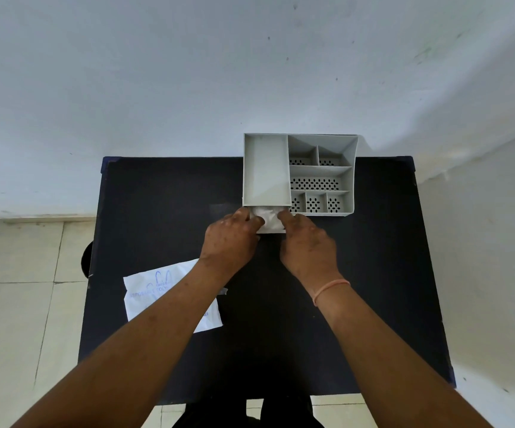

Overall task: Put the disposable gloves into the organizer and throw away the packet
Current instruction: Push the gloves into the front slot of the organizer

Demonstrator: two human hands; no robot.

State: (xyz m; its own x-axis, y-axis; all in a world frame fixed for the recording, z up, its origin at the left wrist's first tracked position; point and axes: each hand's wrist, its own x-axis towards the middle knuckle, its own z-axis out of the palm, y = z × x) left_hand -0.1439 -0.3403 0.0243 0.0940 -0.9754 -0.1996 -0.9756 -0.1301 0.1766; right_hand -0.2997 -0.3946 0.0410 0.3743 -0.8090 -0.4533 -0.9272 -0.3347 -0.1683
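A grey organizer (pixel 321 173) with several compartments stands at the far edge of the dark table (pixel 373 273). A low drawer (pixel 270 231) sticks out of its front left, filled with crumpled clear disposable gloves (pixel 269 218). My left hand (pixel 230 242) presses on the gloves from the left. My right hand (pixel 307 242) presses on them from the right with its fingertips. The white packet (pixel 151 298) with blue print lies flat near the table's left side, partly under my left forearm.
A white wall (pixel 250 72) rises right behind the organizer. Pale floor tiles (pixel 18 304) show to the left of the table. A dark round object (pixel 86 261) peeks out at the table's left edge.
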